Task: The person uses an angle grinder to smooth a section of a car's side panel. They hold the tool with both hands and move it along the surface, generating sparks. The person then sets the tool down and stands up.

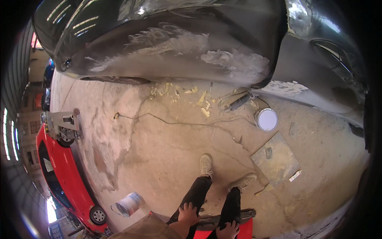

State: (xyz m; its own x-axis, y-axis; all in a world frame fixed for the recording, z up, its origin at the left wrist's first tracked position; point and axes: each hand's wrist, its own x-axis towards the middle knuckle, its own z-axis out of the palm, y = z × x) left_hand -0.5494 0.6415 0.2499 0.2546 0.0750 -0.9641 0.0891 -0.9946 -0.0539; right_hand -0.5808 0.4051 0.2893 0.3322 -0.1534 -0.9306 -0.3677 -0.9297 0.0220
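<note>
My left hand [188, 213] lies on my left thigh with its fingers spread, holding nothing. On my right thigh rests my right hand [228, 231], its fingers apart and likewise with nothing in them. Both legs are in black trousers, and I sit on something red and black [246, 228]. In front of me stands a dark car [175, 65] with pale, smeared filler patches [234, 61] on its side. Neither hand touches the car.
A can with a white lid [267, 120] stands right of a cable [179, 122]. Nearby lies a flat board [275, 157]. Yellowish scraps [203, 99] litter the floor by the car. At left are a paint bucket [130, 204], a red car [65, 171] and a metal stand [65, 121].
</note>
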